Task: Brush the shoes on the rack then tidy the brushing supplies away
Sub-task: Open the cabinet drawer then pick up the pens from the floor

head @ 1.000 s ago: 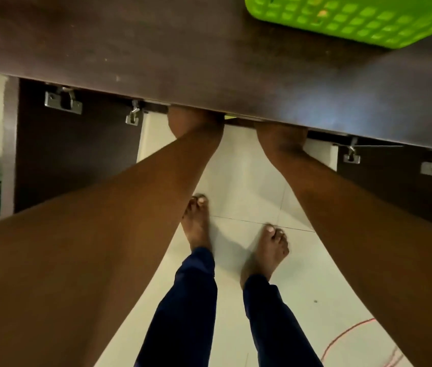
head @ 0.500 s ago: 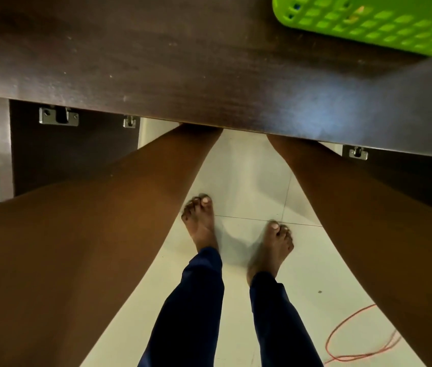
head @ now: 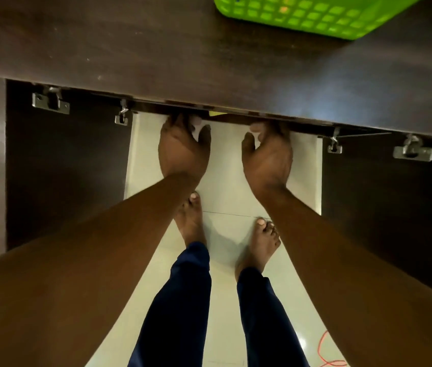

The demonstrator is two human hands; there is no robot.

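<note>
Lime-green lattice basket (head: 312,14), dark-brown woodgrain cabinet top (head: 156,49), navy trousers (head: 178,300), pale tiles (head: 225,181).

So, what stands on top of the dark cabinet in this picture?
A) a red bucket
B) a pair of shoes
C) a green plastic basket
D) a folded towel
C: a green plastic basket with a grid pattern sits on the dark cabinet top at the upper right, and no shoes, bucket or towel show there.

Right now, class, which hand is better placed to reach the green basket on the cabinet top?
Right hand, probably: the green basket sits up on its side, the left hand farther off. Each grips a white piece.
</note>
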